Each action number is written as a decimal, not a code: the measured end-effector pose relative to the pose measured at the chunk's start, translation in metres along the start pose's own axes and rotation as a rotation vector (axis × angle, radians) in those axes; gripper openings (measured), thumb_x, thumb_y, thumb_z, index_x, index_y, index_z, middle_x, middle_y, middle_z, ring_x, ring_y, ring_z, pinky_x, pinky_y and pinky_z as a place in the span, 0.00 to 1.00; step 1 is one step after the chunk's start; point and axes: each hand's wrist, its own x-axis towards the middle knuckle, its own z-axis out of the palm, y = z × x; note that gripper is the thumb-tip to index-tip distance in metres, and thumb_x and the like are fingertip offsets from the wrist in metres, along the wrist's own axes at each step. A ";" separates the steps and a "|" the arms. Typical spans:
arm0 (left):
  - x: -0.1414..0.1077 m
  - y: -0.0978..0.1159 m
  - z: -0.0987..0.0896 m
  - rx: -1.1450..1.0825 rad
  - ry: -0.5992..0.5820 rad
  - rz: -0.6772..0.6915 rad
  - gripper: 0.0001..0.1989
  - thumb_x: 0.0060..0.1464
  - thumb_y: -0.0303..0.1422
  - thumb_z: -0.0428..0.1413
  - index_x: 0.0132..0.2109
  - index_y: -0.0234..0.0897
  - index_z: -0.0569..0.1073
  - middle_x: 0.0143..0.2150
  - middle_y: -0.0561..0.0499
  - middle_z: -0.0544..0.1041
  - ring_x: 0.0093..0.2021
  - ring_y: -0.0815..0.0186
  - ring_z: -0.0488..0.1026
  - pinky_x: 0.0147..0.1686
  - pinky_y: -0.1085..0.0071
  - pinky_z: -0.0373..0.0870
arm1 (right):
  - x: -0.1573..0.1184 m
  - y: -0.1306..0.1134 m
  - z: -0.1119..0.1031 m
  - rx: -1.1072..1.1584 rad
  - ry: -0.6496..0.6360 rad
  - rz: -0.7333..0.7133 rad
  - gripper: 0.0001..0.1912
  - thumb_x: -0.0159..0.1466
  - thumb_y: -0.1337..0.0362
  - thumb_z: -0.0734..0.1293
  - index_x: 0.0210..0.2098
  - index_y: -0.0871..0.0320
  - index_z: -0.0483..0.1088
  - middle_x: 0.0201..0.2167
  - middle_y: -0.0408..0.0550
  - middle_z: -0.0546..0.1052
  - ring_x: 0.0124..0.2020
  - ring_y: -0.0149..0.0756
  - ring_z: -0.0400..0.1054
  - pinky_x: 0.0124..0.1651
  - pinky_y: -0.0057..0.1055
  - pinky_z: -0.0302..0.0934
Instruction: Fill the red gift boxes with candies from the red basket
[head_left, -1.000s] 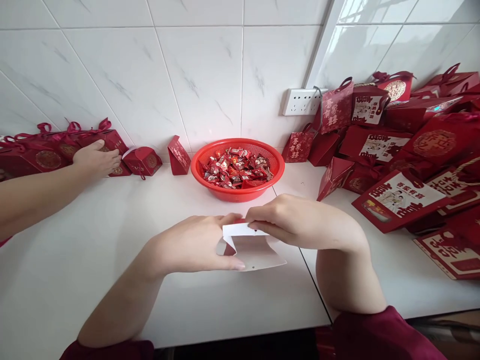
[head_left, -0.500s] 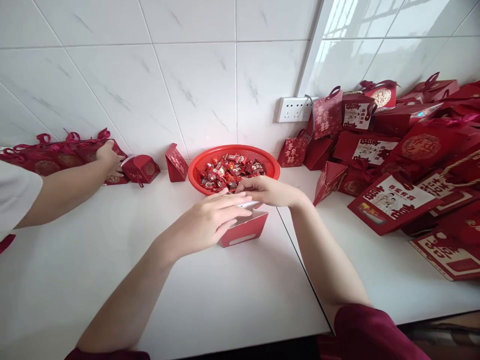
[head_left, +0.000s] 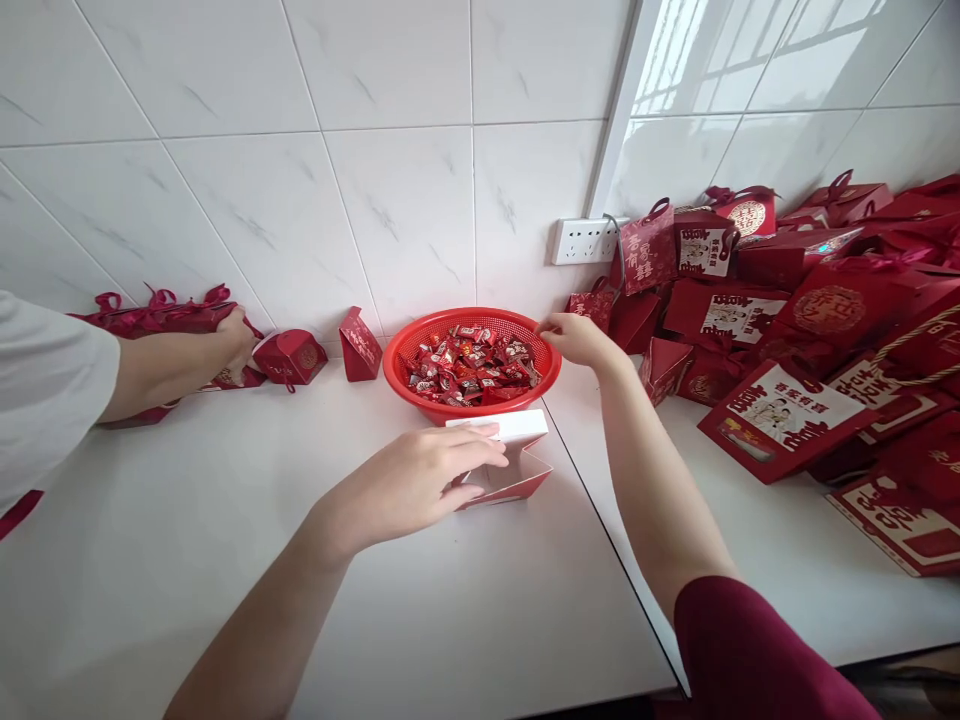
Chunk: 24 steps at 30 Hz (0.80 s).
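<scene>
A red gift box [head_left: 517,490] with a pale inside stands open at the top on the white table, its white flap raised at the back. My left hand [head_left: 420,480] grips the box's left side, fingers over the flap and thumb by the front edge. Behind the box is a red plastic basket [head_left: 397,385] holding many wrapped candies [head_left: 472,365]. My right hand [head_left: 577,338] is over the basket's right rim, fingers loosely bent, with nothing visible in them. Its thumb is mostly hidden.
Filled red gift boxes [head_left: 795,420] are piled along the right. Left of the basket stand a small red box [head_left: 360,345] and a hexagonal one [head_left: 291,357]. A co-worker's hand [head_left: 238,345] touches a row of ribboned boxes [head_left: 180,318]. A socket strip [head_left: 581,242] is on the wall.
My right hand has left the box and moved up and right to the basket's rim. The box's open top and flap now show. My left hand stays at the box.
</scene>
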 end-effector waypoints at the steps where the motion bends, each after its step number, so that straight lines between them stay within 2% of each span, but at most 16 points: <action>1: -0.001 0.001 0.001 -0.002 -0.007 0.009 0.17 0.62 0.30 0.54 0.57 0.48 0.72 0.59 0.60 0.74 0.62 0.66 0.68 0.59 0.69 0.67 | 0.014 -0.004 0.008 -0.034 -0.037 -0.004 0.11 0.65 0.67 0.63 0.43 0.59 0.75 0.43 0.52 0.79 0.44 0.41 0.71 0.48 0.35 0.63; 4: -0.005 0.002 0.003 -0.003 -0.025 0.038 0.18 0.62 0.28 0.54 0.57 0.48 0.71 0.59 0.62 0.74 0.65 0.68 0.64 0.62 0.70 0.63 | 0.047 -0.011 0.035 -0.117 -0.160 -0.022 0.10 0.65 0.66 0.66 0.45 0.60 0.74 0.47 0.53 0.77 0.47 0.41 0.70 0.53 0.39 0.63; 6: -0.006 0.001 0.003 0.001 -0.029 0.045 0.18 0.62 0.28 0.54 0.57 0.48 0.71 0.59 0.62 0.74 0.66 0.68 0.63 0.63 0.70 0.62 | 0.058 -0.011 0.052 -0.155 -0.207 -0.029 0.13 0.66 0.61 0.67 0.49 0.60 0.72 0.51 0.53 0.74 0.51 0.42 0.69 0.55 0.44 0.63; 10: -0.005 0.000 0.002 -0.002 -0.039 0.029 0.17 0.63 0.28 0.53 0.56 0.48 0.71 0.58 0.61 0.75 0.64 0.66 0.66 0.61 0.69 0.65 | 0.061 -0.003 0.075 -0.201 -0.321 0.008 0.19 0.67 0.57 0.67 0.54 0.60 0.68 0.53 0.53 0.72 0.50 0.42 0.69 0.52 0.46 0.66; 14: -0.004 0.000 0.001 -0.025 -0.038 0.017 0.16 0.63 0.28 0.53 0.56 0.48 0.72 0.58 0.60 0.75 0.64 0.66 0.66 0.60 0.68 0.65 | 0.061 0.001 0.078 -0.241 -0.440 0.042 0.19 0.67 0.59 0.67 0.54 0.60 0.68 0.51 0.53 0.73 0.48 0.41 0.71 0.50 0.45 0.67; 19: -0.002 -0.002 0.000 -0.072 -0.028 0.010 0.15 0.63 0.28 0.53 0.54 0.47 0.73 0.55 0.58 0.77 0.61 0.62 0.70 0.57 0.67 0.68 | 0.054 -0.007 0.072 -0.234 -0.371 0.014 0.21 0.64 0.62 0.70 0.55 0.60 0.67 0.50 0.53 0.74 0.48 0.43 0.70 0.50 0.45 0.67; 22: 0.000 -0.006 -0.001 -0.090 -0.018 0.010 0.15 0.63 0.28 0.53 0.54 0.47 0.74 0.56 0.57 0.77 0.62 0.61 0.68 0.56 0.67 0.68 | 0.041 -0.012 0.066 -0.151 -0.275 -0.047 0.28 0.56 0.70 0.73 0.55 0.58 0.67 0.47 0.52 0.76 0.47 0.44 0.71 0.50 0.38 0.66; 24: 0.001 -0.007 -0.001 -0.102 -0.012 0.006 0.15 0.62 0.28 0.53 0.54 0.48 0.74 0.57 0.57 0.76 0.63 0.61 0.68 0.55 0.67 0.69 | 0.030 -0.015 0.062 -0.079 -0.196 -0.070 0.27 0.54 0.74 0.72 0.53 0.57 0.69 0.44 0.51 0.78 0.46 0.42 0.72 0.48 0.33 0.66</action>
